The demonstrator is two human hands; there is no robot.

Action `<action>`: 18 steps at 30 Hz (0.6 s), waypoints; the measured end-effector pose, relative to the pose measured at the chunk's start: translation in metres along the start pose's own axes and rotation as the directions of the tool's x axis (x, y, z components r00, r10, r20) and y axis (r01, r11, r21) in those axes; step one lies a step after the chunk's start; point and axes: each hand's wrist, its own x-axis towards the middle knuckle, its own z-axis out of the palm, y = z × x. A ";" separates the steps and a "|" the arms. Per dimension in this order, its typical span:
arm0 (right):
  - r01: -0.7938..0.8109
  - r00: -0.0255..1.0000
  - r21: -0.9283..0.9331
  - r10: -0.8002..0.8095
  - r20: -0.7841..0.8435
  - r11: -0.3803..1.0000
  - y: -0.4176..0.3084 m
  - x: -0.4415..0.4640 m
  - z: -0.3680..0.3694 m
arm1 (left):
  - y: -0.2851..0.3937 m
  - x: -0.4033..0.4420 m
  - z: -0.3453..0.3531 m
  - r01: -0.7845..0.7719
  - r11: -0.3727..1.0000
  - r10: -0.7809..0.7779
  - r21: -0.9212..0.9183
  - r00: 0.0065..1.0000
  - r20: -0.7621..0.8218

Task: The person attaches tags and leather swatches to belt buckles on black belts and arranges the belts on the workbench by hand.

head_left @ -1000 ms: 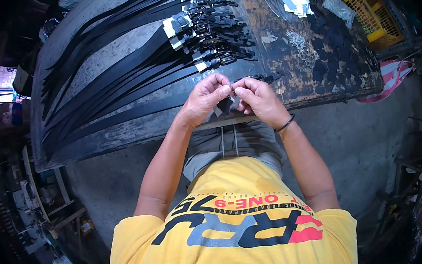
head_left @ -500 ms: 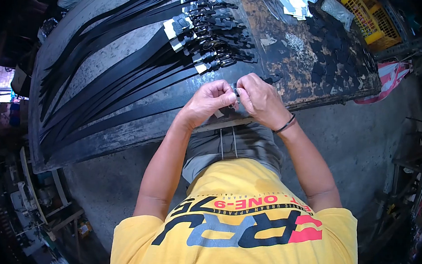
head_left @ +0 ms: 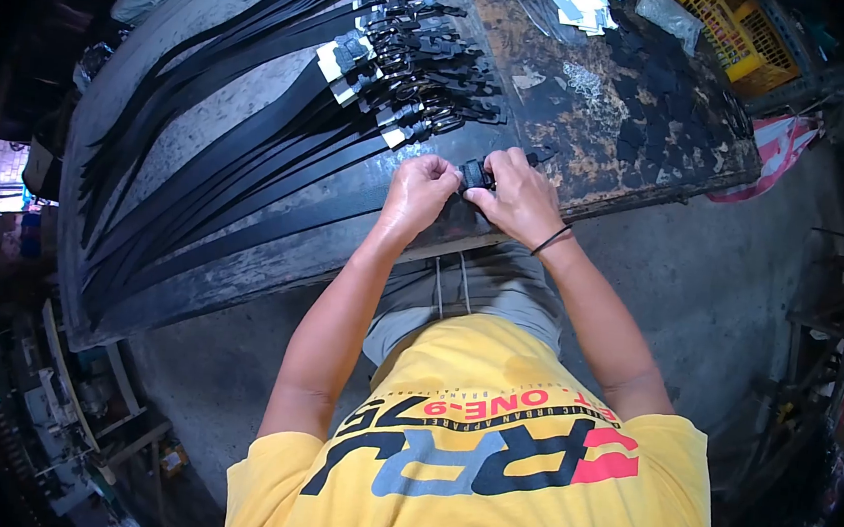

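Note:
A black belt [head_left: 290, 224] lies along the near side of the table, its buckle end [head_left: 473, 175] between my two hands. My right hand [head_left: 520, 200] grips the dark buckle from the right, thumb below and fingers above. Just left of the buckle, my left hand [head_left: 420, 191] is closed in a pinch; what its fingertips hold is too small to make out. Beyond my hands lie many black belts [head_left: 219, 171], their buckles [head_left: 440, 115] bunched towards the right. White tags [head_left: 344, 61] show among those buckle ends.
The worn table [head_left: 611, 170] has a peeling dark surface on its right part. White papers [head_left: 585, 10] and clear plastic bags [head_left: 669, 21] lie at the far side. A yellow crate [head_left: 738, 40] stands beyond, with a red and white sack [head_left: 772, 164] beside the table's right end.
My hands have drawn slightly apart, uncovering the dark buckle between them. The right hand has shifted its hold, and the small white piece seen below the fingers no longer shows.

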 end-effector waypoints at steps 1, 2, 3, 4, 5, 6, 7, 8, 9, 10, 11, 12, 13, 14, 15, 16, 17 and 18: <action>-0.060 0.998 -0.078 0.061 0.002 0.995 -0.002 0.000 0.002 | -0.003 0.002 0.003 0.000 1.000 0.000 0.006 1.000 0.003; -0.065 0.998 -0.075 0.065 -0.002 0.995 -0.003 0.000 0.004 | -0.005 0.004 0.006 -0.018 0.997 0.021 0.071 0.999 -0.035; -0.078 0.997 -0.076 0.078 -0.013 0.994 -0.002 0.001 0.008 | -0.007 0.005 0.009 -0.034 0.990 0.044 0.138 0.996 -0.071; -0.091 0.996 -0.077 0.089 -0.025 0.993 -0.002 0.001 0.012 | -0.009 0.006 0.012 -0.036 0.989 0.046 0.146 0.997 -0.067; -0.129 0.992 -0.077 0.128 -0.021 0.989 -0.002 0.001 0.015 | -0.011 0.007 0.015 -0.031 0.984 0.045 0.177 0.996 -0.072; -0.131 0.991 -0.070 0.130 -0.024 0.989 -0.002 0.001 0.015 | -0.013 0.007 0.017 -0.025 0.978 0.043 0.208 0.996 -0.079; -0.155 0.988 -0.010 0.155 -0.021 0.988 -0.001 0.001 0.015 | -0.015 0.008 0.019 -0.025 0.976 0.043 0.215 0.996 -0.078; -0.180 0.983 0.050 0.181 -0.016 0.982 0.000 0.000 0.015 | -0.015 0.008 0.020 0.021 0.990 -0.014 0.140 0.998 -0.054; -0.184 0.982 0.057 0.185 -0.019 0.981 0.002 0.000 0.014 | -0.015 0.008 0.022 0.070 0.995 -0.069 0.066 0.997 -0.023; -0.170 0.985 0.138 0.170 0.012 0.976 0.004 -0.001 0.014 | -0.016 0.008 0.021 0.070 0.995 -0.069 0.075 0.997 -0.018; -0.157 0.988 0.218 0.152 0.039 0.963 0.006 0.000 0.012 | -0.012 0.006 0.019 0.148 0.985 -0.145 -0.083 0.988 0.049; -0.160 0.987 0.223 0.157 0.033 0.962 0.012 0.001 0.011 | -0.008 0.005 0.017 0.232 0.944 -0.207 -0.233 0.970 0.126; -0.120 0.993 0.314 0.110 0.050 0.942 0.020 0.002 0.009 | -0.004 0.003 0.015 0.232 0.946 -0.207 -0.225 0.970 0.127; -0.080 0.996 0.404 0.060 0.063 0.911 0.024 0.002 0.009 | 0.000 0.002 0.012 0.303 0.912 -0.263 -0.278 0.949 0.173; -0.018 0.999 0.385 0.027 -0.017 0.923 0.027 0.001 0.010 | 0.004 0.001 0.010 0.371 0.870 -0.313 -0.326 0.924 0.219; -0.019 0.999 0.390 0.029 -0.021 0.921 0.028 0.001 0.012 | 0.008 -0.001 0.009 0.372 0.872 -0.314 -0.319 0.924 0.218; -0.018 0.999 0.390 0.032 -0.032 0.921 0.030 0.001 0.013 | 0.011 -0.002 0.008 0.417 0.847 -0.347 -0.331 0.904 0.249; -0.017 0.998 0.390 0.037 -0.043 0.921 0.031 0.001 0.013 | 0.013 -0.003 0.007 0.461 0.820 -0.379 -0.340 0.881 0.282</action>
